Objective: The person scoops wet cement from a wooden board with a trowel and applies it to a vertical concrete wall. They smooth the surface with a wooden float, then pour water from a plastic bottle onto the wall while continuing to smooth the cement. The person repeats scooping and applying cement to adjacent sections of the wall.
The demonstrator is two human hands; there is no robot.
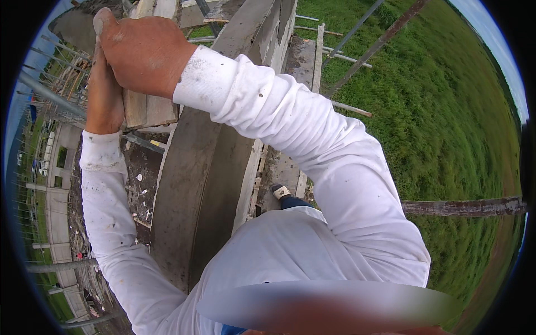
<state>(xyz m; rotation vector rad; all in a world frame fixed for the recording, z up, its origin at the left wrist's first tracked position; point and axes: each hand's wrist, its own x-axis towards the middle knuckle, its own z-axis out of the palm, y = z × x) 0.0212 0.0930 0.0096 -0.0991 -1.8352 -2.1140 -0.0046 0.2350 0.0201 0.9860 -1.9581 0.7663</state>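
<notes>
My right hand [146, 56] is at the upper left, its fingers curled closed and its back toward me; whatever it grips, if anything, is hidden. My left hand [103, 103] is raised just beside and beneath it, touching or nearly touching it, with most of its fingers hidden. Rough wooden boards [137, 111] lie behind both hands. A grey, rough surface [72, 22] shows beyond them. Both forearms are in white, grime-spotted sleeves.
A long concrete beam [195, 190] runs below me. My sandalled foot stands on a narrow ledge [285, 167] to its right. Scaffold tubes [377, 42] and a horizontal pole [463, 206] cross above grass [441, 123] far below. Rubble and framework [142, 184] lie down on the left.
</notes>
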